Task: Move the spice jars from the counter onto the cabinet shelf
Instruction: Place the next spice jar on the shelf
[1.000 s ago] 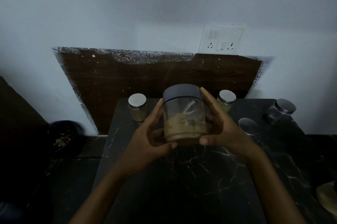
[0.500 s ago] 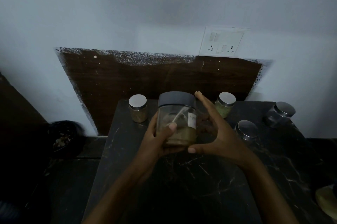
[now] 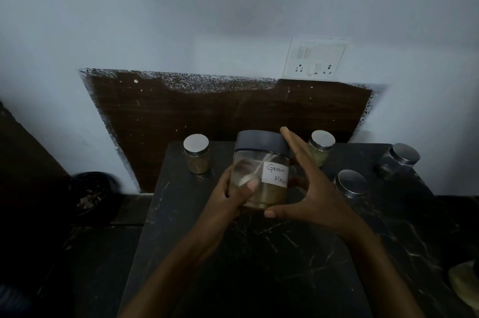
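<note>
A large clear jar [image 3: 261,172] with a dark lid, brown spice and a handwritten white label is held above the black marble counter [image 3: 285,253]. My left hand [image 3: 230,201] grips its left side, thumb across the glass. My right hand [image 3: 308,185] is spread beside its right side, fingers straight, thumb under the base; whether the palm touches is unclear. Small silver-lidded jars stand behind: one at the left [image 3: 196,154], one right of the big jar [image 3: 321,147], one nearer [image 3: 351,184], one at far right [image 3: 398,161]. No cabinet shelf is in view.
A dark wood panel [image 3: 220,110] backs the counter, with a white socket plate [image 3: 315,59] above it. A dark bowl [image 3: 89,194] sits low at the left on a lower surface. A pale object [image 3: 466,284] shows at the right edge.
The big jar has been turned so its label now faces me, and shifted slightly left. My right hand has opened away from the jar's side while my left keeps its grip.
</note>
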Motion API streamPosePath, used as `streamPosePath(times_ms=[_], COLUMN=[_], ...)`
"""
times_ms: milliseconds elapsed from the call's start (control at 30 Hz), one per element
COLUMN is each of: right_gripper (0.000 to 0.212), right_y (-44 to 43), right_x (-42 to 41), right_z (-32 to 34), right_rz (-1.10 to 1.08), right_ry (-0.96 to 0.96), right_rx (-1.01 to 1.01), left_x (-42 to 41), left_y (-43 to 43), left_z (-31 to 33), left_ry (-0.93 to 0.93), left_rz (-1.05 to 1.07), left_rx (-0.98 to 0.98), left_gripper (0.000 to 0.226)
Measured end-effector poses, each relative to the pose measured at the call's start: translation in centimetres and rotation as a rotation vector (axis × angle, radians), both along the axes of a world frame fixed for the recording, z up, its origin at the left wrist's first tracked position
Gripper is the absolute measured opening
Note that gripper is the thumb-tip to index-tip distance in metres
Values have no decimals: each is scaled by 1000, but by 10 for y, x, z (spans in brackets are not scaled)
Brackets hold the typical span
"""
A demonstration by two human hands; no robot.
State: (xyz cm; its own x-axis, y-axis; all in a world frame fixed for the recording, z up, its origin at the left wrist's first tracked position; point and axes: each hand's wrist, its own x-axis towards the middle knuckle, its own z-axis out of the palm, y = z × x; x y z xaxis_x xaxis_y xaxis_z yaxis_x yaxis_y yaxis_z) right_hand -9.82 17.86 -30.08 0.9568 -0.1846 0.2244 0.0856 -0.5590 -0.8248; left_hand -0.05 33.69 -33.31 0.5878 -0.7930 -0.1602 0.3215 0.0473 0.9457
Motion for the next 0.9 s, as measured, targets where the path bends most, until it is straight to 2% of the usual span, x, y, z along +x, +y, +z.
streamPosePath(times_ms=[133,233,333,567,900], right_gripper=[118,122,125,123,122], right_y=[3,1,-1,-1,-9], right_x=[1,0,0,1,3], right_z=[1,1,2,2,20], right_rz=[-22,-6,-8,-45,19], right_ry=[-26,-8,19,12,-10], right_rx=[19,-6,-18,-56,-60], left_x=[-1,-2,-2,-6,4], left_y=[-1,-2,-2,-5,-8], left_z=[2,1,0,-1,4], left_ry=[137,228,301,137,42], left_rz=[43,29,-15,-13,35], left_rx=[-113,-141,-164,-44,-52], left_gripper=[102,103,96,109,100])
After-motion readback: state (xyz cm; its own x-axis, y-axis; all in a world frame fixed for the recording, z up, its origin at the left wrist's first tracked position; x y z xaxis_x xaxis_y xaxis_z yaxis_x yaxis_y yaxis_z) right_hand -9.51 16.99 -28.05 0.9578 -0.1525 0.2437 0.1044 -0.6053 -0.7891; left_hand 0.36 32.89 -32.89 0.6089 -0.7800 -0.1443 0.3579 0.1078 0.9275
